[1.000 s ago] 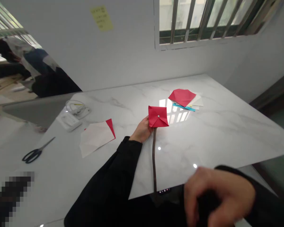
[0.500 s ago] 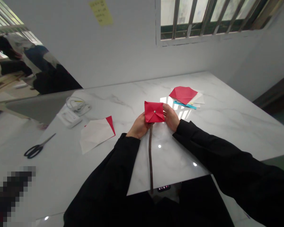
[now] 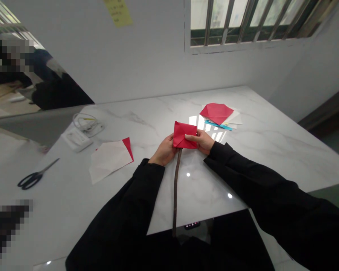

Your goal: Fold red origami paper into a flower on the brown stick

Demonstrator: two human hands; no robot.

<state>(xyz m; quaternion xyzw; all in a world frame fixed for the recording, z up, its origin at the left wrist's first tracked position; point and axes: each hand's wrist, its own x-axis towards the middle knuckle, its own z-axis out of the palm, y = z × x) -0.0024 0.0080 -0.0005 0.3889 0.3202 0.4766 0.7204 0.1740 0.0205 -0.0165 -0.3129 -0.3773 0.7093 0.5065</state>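
Left hand [image 3: 164, 151] closed around the lower left edge of a folded red paper [image 3: 181, 130], its fingers partly hidden behind, a person in black sleeves held the piece up at the center of the frame. The right hand [image 3: 205, 142] pinched the opposite edge, thumb laid flat across the front, its tip beside a small shiny dot. From beneath the paper a thin brown stem [image 3: 175, 192] ran down to the lower center, its upper end out of sight. At left of center on the marbled table [image 3: 274, 158] lay a pale sheet [image 3: 109, 160] with a red corner showing; farther left sat black-handled scissors [image 3: 35, 177] and, above them, a white device [image 3: 77, 139] near a looped cable [image 3: 84, 122]. Right of upper center, a red sheet [image 3: 217, 112] topped white and blue papers. Another person [image 3: 52, 84] appeared at upper left.
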